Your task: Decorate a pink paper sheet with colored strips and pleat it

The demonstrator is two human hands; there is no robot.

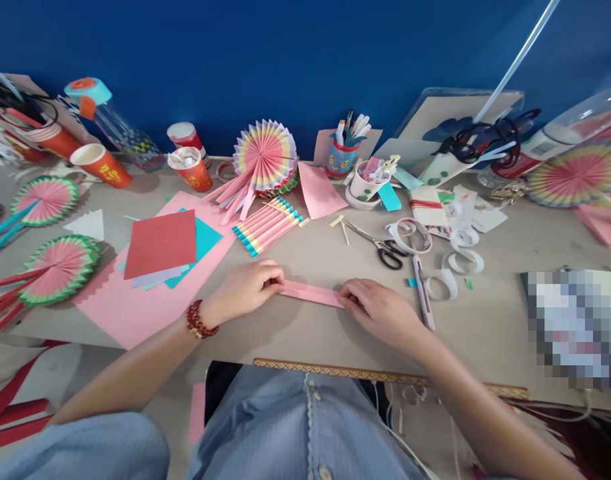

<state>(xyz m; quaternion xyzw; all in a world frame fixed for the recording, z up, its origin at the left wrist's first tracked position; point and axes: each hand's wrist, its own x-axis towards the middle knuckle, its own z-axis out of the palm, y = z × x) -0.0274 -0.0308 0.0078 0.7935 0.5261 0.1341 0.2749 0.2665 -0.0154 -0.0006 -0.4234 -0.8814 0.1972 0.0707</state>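
Note:
A narrow folded strip of pink paper (311, 293) stretches between my hands, just above or on the table. My left hand (252, 287) pinches its left end between thumb and fingers; a red bead bracelet is on that wrist. The strip's right end is in the closed fingers of my right hand (375, 310), which partly hide it. Beyond the strip lies a row of pleated paper pieces (268, 227) in pink, yellow and blue. Left of my left hand, red (161, 243) and teal sheets rest on a large pink sheet (105, 303).
Black-handled scissors (388, 253), a roll of white tape (410, 236) and a purple-white cutter (424, 293) lie right of centre. Folded paper fans (265, 155) and orange cups (101, 165) stand along the back. More fans (60, 270) lie at left. A patterned strip (335, 370) marks the front edge.

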